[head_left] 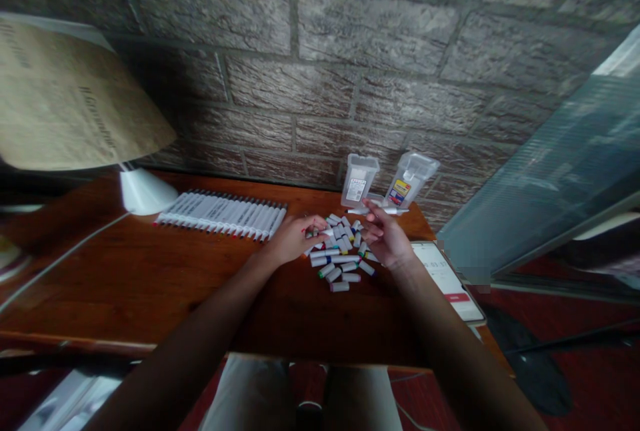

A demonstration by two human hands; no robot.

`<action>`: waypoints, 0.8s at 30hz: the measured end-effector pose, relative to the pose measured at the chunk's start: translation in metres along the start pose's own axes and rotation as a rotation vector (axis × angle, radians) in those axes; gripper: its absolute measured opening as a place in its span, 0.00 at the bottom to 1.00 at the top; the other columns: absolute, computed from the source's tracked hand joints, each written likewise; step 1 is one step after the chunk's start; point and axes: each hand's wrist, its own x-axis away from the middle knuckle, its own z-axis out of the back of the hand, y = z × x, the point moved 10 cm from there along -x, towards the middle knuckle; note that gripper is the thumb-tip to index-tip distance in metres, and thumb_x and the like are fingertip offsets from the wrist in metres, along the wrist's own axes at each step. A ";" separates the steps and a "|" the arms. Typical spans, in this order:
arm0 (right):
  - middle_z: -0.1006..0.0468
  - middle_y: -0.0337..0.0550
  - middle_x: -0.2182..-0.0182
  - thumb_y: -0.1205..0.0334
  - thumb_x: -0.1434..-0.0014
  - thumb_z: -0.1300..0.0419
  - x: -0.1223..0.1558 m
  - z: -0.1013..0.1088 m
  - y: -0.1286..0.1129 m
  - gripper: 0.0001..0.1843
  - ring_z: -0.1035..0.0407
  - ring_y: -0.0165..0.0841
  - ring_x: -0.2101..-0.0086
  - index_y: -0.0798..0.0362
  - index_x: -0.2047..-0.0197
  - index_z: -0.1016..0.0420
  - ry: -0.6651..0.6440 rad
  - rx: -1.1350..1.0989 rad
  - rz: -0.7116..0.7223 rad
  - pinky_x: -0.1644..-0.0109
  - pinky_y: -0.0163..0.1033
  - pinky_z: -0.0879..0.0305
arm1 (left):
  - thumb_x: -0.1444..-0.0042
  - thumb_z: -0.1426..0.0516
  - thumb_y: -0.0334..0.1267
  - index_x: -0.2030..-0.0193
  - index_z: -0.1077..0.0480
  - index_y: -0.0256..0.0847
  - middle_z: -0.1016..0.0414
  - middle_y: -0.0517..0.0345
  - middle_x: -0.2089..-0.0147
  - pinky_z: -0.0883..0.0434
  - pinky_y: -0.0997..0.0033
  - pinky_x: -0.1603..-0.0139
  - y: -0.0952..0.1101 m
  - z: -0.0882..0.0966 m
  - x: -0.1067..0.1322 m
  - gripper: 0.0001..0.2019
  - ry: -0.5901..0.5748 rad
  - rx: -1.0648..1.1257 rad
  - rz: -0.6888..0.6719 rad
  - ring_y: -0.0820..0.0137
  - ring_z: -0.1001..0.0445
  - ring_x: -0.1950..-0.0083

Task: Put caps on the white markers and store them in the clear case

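Observation:
My left hand (299, 239) is over the left edge of a pile of marker caps (343, 234). Its fingers are closed on a short white piece that looks like a marker cap (327, 233). To the right of the pile, my right hand (387, 236) has bent fingers held apart, with nothing plain to see between them. Just behind its fingertips is a thin white marker (397, 211); whether they touch it is unclear. Among the caps lies a longer white marker (336, 259). Left of my hands, several white markers (220, 213) lie side by side in a row.
Two clear plastic boxes (361, 177) (413, 177) stand against the brick wall (325, 84). A phone (447, 281) with a running timer lies at the table's right edge. A lamp (145, 192) with a paper shade stands at the left, its cord crossing the wooden table (125, 277).

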 end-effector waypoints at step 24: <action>0.52 0.22 0.86 0.65 0.46 0.35 0.007 -0.021 0.000 0.08 0.60 0.22 0.85 0.51 0.61 0.26 -0.205 -0.069 -0.041 0.83 0.25 0.54 | 0.39 0.39 0.34 0.61 0.21 0.40 0.18 0.53 0.59 0.27 0.68 0.54 0.009 -0.007 -0.002 0.04 -0.064 0.022 -0.098 0.67 0.21 0.57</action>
